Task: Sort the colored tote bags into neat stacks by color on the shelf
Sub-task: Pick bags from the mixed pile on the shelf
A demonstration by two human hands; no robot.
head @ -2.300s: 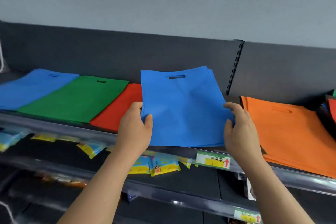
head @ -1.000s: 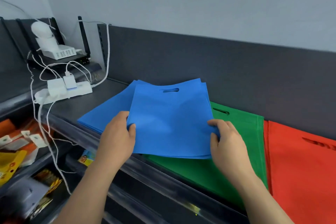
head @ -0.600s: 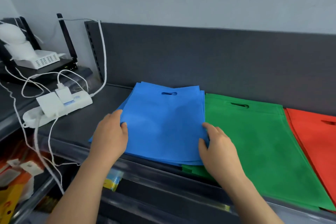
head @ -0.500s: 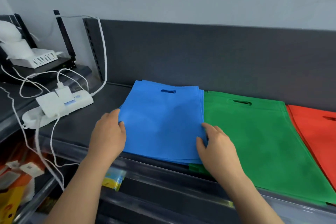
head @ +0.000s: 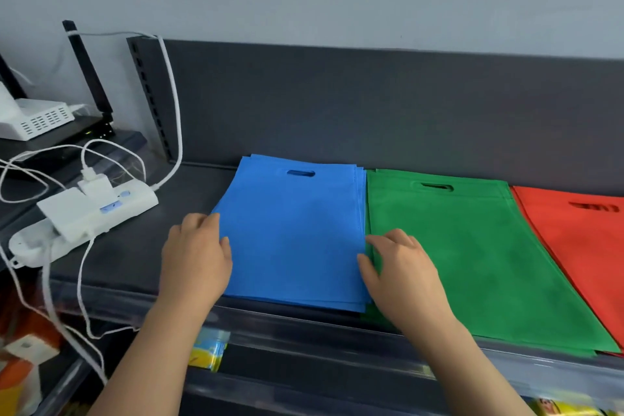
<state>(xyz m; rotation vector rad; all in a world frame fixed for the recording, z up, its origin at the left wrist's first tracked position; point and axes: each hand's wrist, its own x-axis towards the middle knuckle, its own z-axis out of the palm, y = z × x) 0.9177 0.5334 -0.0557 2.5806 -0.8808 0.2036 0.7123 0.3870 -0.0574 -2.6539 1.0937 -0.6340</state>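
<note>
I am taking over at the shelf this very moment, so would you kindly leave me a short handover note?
Left hand: thumb on the left edge of the blue stack; whether its fingers reach underneath is unclear.
Right hand: relaxed fingers at the blue stack's right edge, over the seam with the green stack.
Things: blue, green and red stack lie side by side on the shelf.
Done: blue bags piled together.
Left: square the blue edges; the front right corner seems to overlap the green.
</note>
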